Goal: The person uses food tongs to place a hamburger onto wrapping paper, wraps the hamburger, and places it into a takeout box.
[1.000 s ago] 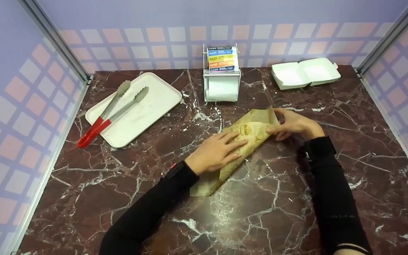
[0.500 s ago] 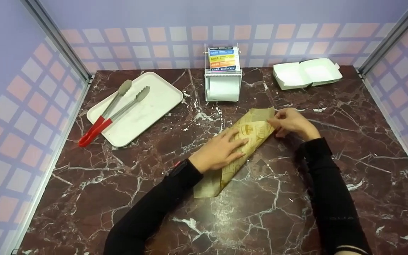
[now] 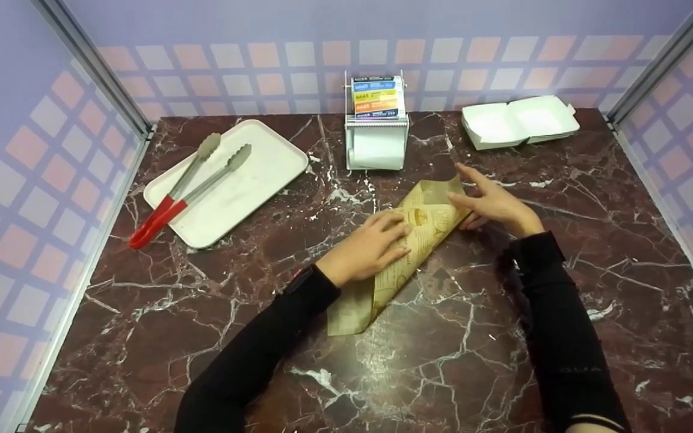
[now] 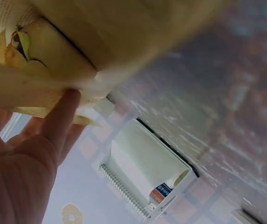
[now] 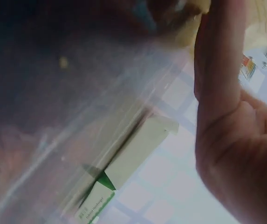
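Note:
A sheet of printed yellow-brown food wrapping paper (image 3: 421,231) lies folded diagonally on the counter. In the left wrist view, tan food with a bit of green leaf (image 4: 23,44) shows inside its end. My left hand (image 3: 361,249) rests on the paper's middle with fingers spread, holding it down. At the far right end is my right hand (image 3: 494,204). Its thumb touches the folded edge while the index finger stretches out behind the upright flap, and the other fingers sit curled low at the side. The right wrist view shows an extended finger (image 5: 219,56) against the paper.
A white tray (image 3: 262,192) at the left bears red-handled tongs (image 3: 172,207). A paper roll dispenser (image 3: 376,147) with colourful labels stands at the back centre. Behind on the right sits an open white takeaway box (image 3: 497,127). Patterned walls enclose the marble counter (image 3: 202,337).
My right thumb and index finger have spread apart from a pinch on the paper's edge, the index reaching farther back. My left hand has stayed on the paper, shifting only slightly.

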Demonstrator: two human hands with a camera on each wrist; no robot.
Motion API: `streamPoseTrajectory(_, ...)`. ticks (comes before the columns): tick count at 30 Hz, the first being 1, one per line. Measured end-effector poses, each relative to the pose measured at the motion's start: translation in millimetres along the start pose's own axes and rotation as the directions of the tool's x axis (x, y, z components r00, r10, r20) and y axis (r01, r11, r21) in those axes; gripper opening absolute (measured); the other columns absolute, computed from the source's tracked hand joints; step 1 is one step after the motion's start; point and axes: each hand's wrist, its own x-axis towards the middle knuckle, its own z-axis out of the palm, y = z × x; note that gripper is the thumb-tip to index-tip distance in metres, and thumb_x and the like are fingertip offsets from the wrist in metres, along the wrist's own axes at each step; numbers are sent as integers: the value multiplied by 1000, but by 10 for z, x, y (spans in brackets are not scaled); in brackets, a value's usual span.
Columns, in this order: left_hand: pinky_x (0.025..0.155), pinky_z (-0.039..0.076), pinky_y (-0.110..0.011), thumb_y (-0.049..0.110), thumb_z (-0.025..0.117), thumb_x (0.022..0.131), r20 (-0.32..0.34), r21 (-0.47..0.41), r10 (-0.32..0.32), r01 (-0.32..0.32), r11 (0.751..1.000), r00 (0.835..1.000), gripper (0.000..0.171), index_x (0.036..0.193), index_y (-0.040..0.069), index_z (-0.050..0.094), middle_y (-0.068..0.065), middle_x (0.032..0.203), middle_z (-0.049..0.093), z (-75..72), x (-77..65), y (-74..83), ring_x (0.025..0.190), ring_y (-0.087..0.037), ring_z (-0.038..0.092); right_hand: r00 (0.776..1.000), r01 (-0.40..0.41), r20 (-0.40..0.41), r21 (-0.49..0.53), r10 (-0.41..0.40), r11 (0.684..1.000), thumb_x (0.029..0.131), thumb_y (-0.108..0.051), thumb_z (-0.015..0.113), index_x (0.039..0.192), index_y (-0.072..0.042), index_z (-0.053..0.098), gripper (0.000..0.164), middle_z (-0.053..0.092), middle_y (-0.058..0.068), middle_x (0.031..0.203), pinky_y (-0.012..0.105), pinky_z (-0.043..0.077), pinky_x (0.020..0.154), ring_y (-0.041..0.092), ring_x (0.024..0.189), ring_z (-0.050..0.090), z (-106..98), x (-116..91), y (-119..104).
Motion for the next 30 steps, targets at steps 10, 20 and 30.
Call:
streamPoseTrajectory(10,130,22,-44,43,46,108,3,-1,-41,41,999,999,65,156,-1,38,-16,166,32,-48,-9,3,156,-33,28,999,10,-42,-48,-12,999,91,-21,81,116,2,72,36,69,12,118,32,64,84,20,88,75,3,48,25)
streamPoseTrajectory(20,131,18,-49,44,45,109,-1,-72,-167,167,983,986,67,156,-4,37,-23,165,33,-3,-20,-40,158,-38,21,996,8,-93,15,-6,1000,92,-20,80,129,7,64,49,70,12,111,35,65,79,18,79,75,33,62,17)
streamPoseTrajectory(30,132,12,-45,42,36,111,68,22,-172,171,985,983,68,160,-5,24,-21,171,16,75,6,49,160,-35,14,999,-13,-47,-158,6,987,81,-36,89,150,1,40,92,49,26,145,47,60,96,33,107,69,177,22,-90)
